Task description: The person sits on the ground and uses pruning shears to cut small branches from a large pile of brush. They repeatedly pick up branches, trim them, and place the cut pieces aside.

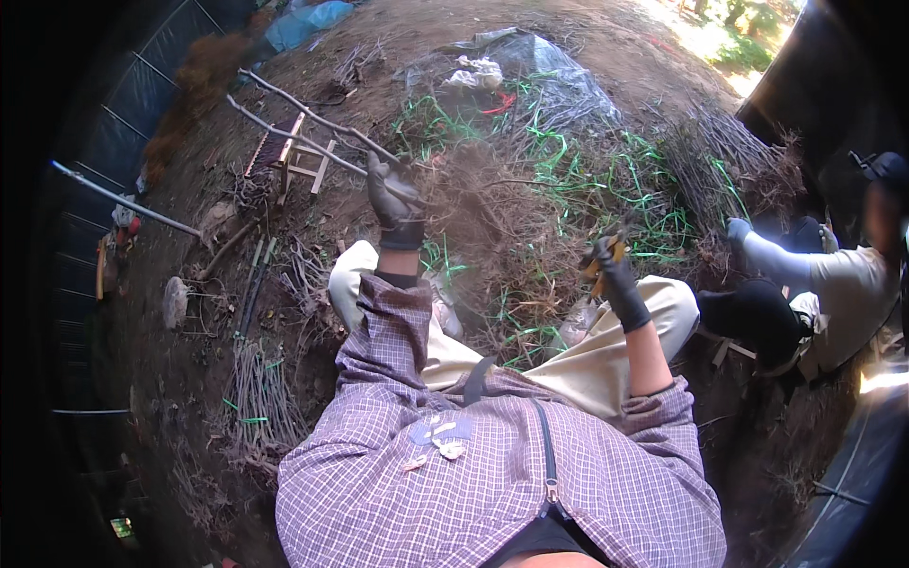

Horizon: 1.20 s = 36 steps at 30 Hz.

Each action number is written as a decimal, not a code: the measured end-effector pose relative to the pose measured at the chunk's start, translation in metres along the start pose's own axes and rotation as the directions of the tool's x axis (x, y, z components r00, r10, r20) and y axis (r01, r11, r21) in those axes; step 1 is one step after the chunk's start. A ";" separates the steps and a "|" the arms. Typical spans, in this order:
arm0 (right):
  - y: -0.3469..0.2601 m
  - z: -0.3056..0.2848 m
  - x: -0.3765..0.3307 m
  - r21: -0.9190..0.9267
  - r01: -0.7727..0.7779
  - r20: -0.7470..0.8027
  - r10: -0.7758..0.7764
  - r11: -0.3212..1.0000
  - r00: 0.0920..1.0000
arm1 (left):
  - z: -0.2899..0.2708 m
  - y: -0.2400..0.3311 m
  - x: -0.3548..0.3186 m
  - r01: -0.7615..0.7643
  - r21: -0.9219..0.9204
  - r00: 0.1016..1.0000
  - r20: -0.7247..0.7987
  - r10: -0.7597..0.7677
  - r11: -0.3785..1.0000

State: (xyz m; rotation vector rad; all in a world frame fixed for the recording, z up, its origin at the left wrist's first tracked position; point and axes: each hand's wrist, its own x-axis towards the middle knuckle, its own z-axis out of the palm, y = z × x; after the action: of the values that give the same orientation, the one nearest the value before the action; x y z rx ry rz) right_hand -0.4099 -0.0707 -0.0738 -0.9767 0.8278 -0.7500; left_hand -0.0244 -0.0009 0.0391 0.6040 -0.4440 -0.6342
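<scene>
My left hand (393,199), in a dark glove, is raised in front of me, its fingers closed round a forked branch (308,109). Two bare stems of the branch reach up and to the left. A blurred mass of fine brown roots or twigs (469,189) spreads just right of that hand; whether it belongs to the branch I cannot tell. Above my right knee, my right hand (615,275), also gloved, grips yellow-handled pruning shears (608,260). Their blades point upward and are hard to make out. The shears are apart from the branch.
Green strips (568,161) lie tangled among twigs ahead. Bundled stems (696,175) rest at the right, near another person (843,284) seated there. A small wooden stool (305,163) stands ahead left, a tied bundle (260,393) lies by my left side, and plastic sheeting (559,71) lies farther off.
</scene>
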 end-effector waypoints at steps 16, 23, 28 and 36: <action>-0.034 0.109 -0.054 -0.314 -0.067 0.487 0.221 0.947 0.845 | -0.022 -0.029 0.016 0.225 -0.250 0.972 -0.015 -0.236 0.942; -0.035 0.105 -0.054 -0.461 -0.031 0.431 0.255 0.887 0.866 | -0.038 -0.067 0.018 -0.027 0.183 0.988 -0.147 0.054 0.983; -0.022 0.103 -0.052 -0.568 0.192 0.441 0.098 0.800 0.892 | -0.030 -0.065 0.003 0.147 -0.052 0.979 -0.133 -0.153 0.988; 0.045 0.081 -0.048 -0.722 0.227 0.258 -0.050 0.654 0.965 | -0.010 -0.042 0.018 0.159 -0.085 0.977 0.154 -0.145 0.984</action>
State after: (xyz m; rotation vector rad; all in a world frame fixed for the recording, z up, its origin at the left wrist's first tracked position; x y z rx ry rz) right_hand -0.3564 0.0184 -0.0765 -1.8606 0.8867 -0.3942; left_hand -0.0231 -0.0361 0.0078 0.5039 -0.5049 -0.8455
